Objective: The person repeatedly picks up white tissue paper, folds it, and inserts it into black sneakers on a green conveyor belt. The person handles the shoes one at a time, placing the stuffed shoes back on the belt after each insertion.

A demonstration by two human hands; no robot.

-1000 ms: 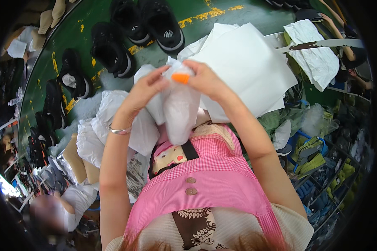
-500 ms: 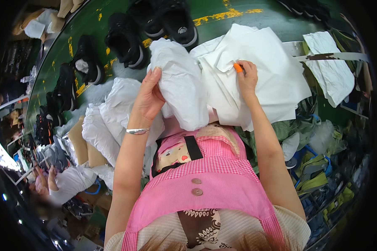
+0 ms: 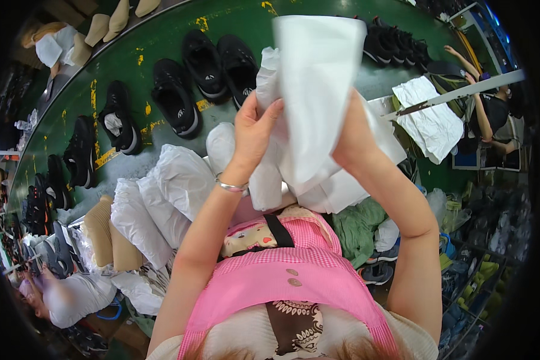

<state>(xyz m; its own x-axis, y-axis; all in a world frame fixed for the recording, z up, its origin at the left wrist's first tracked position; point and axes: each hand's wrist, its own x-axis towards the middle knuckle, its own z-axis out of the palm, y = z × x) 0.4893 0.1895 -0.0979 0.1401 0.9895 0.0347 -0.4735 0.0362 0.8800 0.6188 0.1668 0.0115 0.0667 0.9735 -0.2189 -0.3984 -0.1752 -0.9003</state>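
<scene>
My left hand (image 3: 253,133), with a silver bracelet at the wrist, is closed on a crumpled white paper-wrapped bundle (image 3: 269,75). What the paper wraps cannot be seen. A smooth white paper sheet (image 3: 318,90) stands raised in front of me, blurred by motion, and it covers part of the bundle. My right hand (image 3: 353,129) grips this sheet from its right side; its fingertips are hidden behind the paper. Below my right forearm lie more flat white sheets (image 3: 336,192). Left of my left wrist rest several other white wrapped bundles (image 3: 183,177).
Black shoes (image 3: 177,99) stand in a curved row on the green table (image 3: 156,51) with yellow marks. Beige foot-shaped forms (image 3: 99,231) lie at left. A metal bar (image 3: 456,95) crosses at right above a loose paper sheet (image 3: 429,120). Other people work at the far left and right.
My right hand has lifted a white sheet off the stack and swung it up and left, before the bundle. The left hand has moved right and slightly down on the bundle.
</scene>
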